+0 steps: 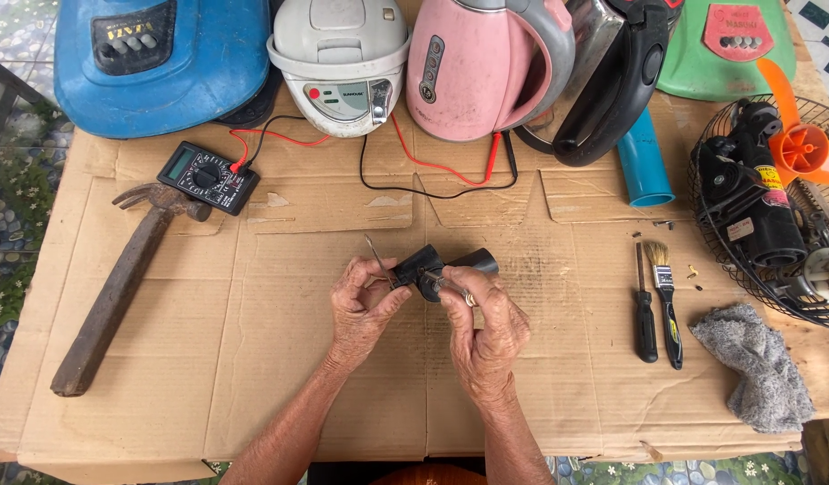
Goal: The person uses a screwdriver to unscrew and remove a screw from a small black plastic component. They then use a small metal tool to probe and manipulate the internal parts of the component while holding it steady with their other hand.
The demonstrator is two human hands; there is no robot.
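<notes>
Hands together, our left hand [362, 308] and right hand [483, 325] clamp a small black part [432, 267], hammer [118, 287] at nine o'clock.

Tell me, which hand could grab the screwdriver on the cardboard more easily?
Probably the right hand. The screwdriver lies on its side of the cardboard, beside the paintbrush. The left hand is farther off and would have to cross over. Both hands now grip the small black part.

An outdoor home repair spot: a cardboard-covered table [253, 377] holds a multimeter [208, 177], hammer [118, 287], screwdriver [644, 314], kettles along its far edge, and a dismantled fan [774, 198] at its right edge.
</notes>
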